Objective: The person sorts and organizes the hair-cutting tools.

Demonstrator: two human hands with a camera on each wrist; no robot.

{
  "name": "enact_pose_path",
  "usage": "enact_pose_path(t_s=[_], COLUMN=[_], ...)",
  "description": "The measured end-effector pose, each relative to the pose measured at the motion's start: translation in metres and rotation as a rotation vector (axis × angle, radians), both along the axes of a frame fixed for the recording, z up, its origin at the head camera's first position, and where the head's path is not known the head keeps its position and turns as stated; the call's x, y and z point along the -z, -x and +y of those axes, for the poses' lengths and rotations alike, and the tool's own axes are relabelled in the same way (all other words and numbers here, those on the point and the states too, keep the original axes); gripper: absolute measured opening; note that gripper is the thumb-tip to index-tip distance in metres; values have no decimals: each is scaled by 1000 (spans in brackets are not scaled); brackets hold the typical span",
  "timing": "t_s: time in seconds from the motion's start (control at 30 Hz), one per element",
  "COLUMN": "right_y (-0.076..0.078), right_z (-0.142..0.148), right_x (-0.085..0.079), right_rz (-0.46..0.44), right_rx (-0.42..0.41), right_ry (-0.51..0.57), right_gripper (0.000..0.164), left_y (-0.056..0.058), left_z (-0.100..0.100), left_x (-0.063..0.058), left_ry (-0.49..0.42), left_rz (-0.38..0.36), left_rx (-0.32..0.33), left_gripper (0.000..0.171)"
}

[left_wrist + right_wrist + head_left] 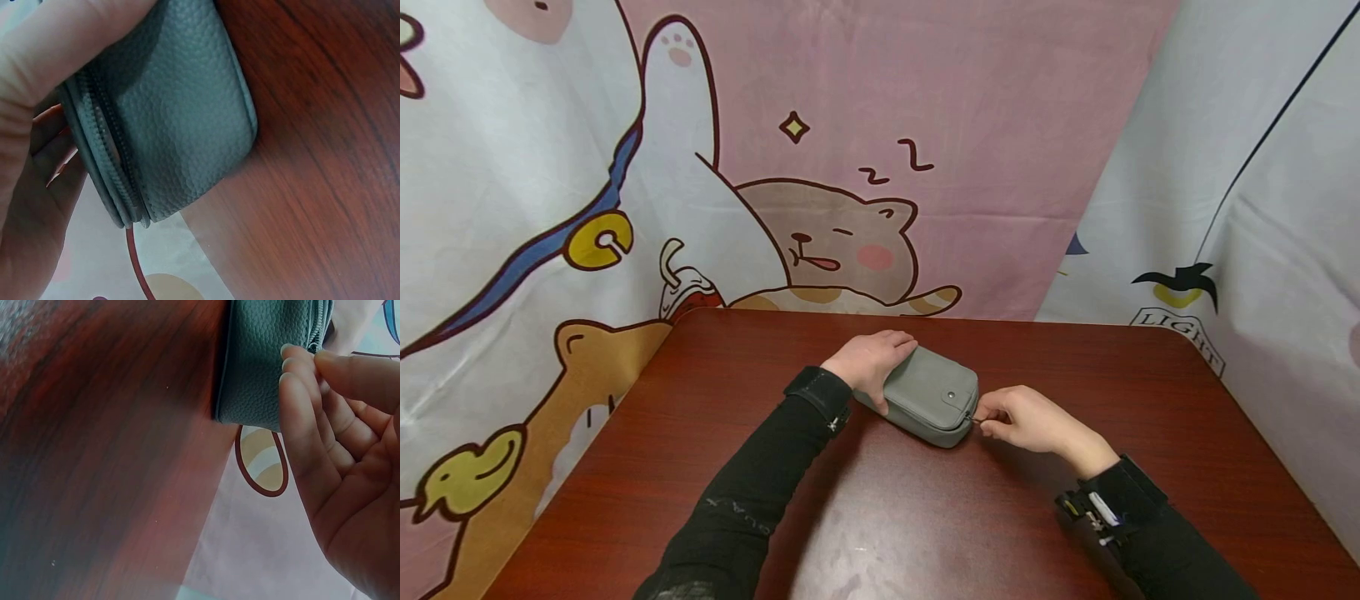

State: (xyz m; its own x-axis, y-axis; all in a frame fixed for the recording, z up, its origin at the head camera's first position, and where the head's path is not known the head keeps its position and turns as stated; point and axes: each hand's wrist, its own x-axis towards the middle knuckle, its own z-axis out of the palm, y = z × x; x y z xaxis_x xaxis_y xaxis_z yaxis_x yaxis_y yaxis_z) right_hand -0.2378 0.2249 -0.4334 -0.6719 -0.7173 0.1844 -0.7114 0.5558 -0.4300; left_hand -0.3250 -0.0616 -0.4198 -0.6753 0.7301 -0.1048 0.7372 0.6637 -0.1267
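A grey-green pouch (934,385) with a pebbled surface and a small snap stud lies on the table. My left hand (874,363) grips its left end, the thumb on the near side and the fingers over the top. At the right front corner, my right hand (1028,419) pinches the zipper pull (975,420) between thumb and index finger. The right wrist view shows the zipper (317,325) running up to those fingertips, which hide most of the pull. Along the left end, the zipper teeth (109,137) stand slightly apart in the left wrist view; the contents cannot be made out.
The reddish-brown wooden table (880,533) has its far edge against a hanging cloth (985,125) printed with cartoon animals. Black sleeves with strapped wrist devices (1097,508) cover both forearms.
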Motion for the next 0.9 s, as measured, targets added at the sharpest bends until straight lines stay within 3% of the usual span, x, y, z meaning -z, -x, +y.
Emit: enact_pose_path(t_s=[0.37,0.9], right_y=[-1,-4], right_z=[-3,-13], right_x=[-1,0], right_rz=[-24,-252], right_rx=[-43,-122], right_ry=[16,114], right_gripper=[10,8], left_y=[-1,0], left_z=[-1,0], left_x=[0,1], left_ry=[-10,-21], left_rz=[0,-5], left_rx=[3,5], left_gripper=[126,127])
